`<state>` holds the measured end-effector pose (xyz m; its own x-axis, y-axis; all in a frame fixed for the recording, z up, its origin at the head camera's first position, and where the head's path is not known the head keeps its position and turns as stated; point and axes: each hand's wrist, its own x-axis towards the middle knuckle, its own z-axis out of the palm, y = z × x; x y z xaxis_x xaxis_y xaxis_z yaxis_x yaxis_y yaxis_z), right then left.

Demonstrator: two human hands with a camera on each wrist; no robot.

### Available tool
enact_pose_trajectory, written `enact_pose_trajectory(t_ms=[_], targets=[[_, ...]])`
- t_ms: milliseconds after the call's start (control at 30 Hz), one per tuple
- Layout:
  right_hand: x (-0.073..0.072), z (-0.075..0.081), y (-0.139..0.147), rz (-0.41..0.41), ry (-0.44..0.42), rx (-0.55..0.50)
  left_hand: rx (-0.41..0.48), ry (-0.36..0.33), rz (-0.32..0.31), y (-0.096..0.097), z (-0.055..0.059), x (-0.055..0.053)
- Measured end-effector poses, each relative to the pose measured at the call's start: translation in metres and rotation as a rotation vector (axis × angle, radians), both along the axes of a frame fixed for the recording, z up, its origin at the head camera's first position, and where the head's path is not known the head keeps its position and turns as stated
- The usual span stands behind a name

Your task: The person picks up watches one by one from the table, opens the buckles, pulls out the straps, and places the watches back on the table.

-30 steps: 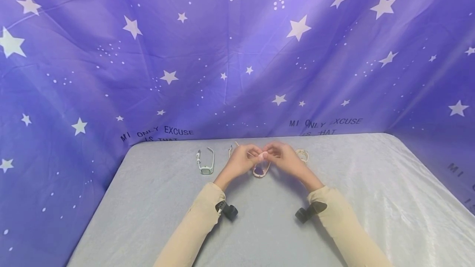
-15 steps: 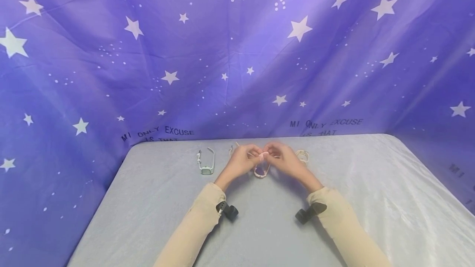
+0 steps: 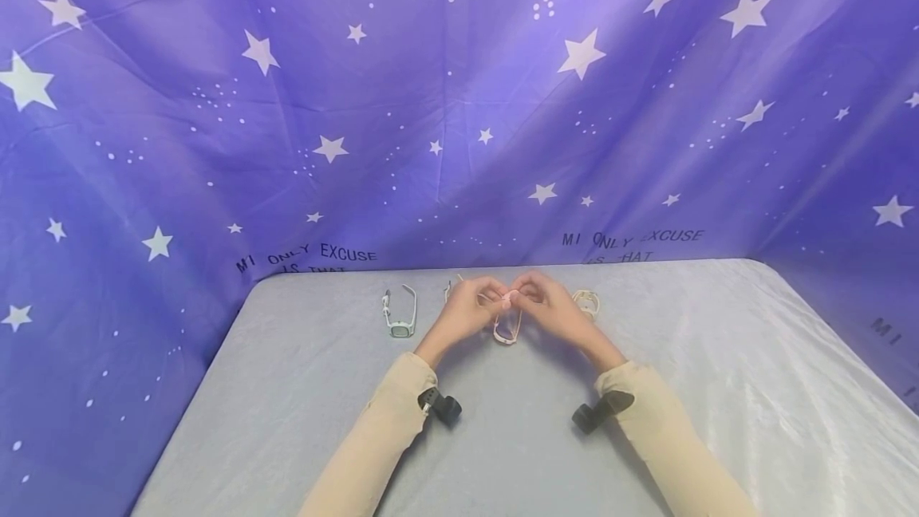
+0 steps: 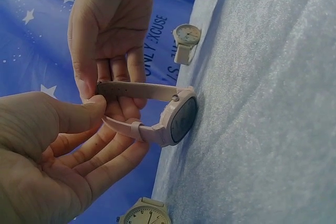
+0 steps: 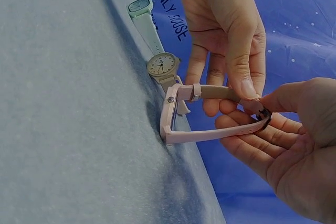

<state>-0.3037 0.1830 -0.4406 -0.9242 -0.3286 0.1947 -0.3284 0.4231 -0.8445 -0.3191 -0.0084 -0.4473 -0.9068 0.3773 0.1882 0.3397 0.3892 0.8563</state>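
Both hands work on a pink wristwatch (image 3: pixel 506 337) near the far side of the table. Its rectangular case (image 4: pixel 181 121) is down at the grey cloth, and the strap rises from it in a loop. My left hand (image 3: pixel 467 311) pinches one strap end between thumb and fingers. The right hand (image 3: pixel 551 309) pinches at the dark buckle (image 5: pixel 266 120), where the two strap ends meet. In the right wrist view the fingertips of both hands come together beside this buckle. The head view has the upper strap largely hidden behind the fingers.
A pale green watch (image 3: pixel 400 330) lies left of the hands, its strap unfastened. Between it and the pink one is a beige round-faced watch (image 5: pixel 164 65), mostly covered by the left hand in the head view. Another cream watch (image 3: pixel 586 303) lies to the right, before the starry curtain (image 3: pixel 459 102).
Both hands stay at the pink watch's strap. Their fingertips shift slightly around the strap ends, and the loop looks a little narrower.
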Motion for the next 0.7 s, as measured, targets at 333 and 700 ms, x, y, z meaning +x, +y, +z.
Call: enact_pose_trajectory(t_ms=[333,700], targets=[[-0.0044,-0.0042,0.0034,0.020,-0.022,-0.058,0.019,-0.002,-0.010,-0.0009,-0.0012,-0.0007],[0.0006,0.0028,0.0004,0.000,0.012,0.055,-0.011,0.000,-0.033,-0.0010,-0.0019,-0.0004]])
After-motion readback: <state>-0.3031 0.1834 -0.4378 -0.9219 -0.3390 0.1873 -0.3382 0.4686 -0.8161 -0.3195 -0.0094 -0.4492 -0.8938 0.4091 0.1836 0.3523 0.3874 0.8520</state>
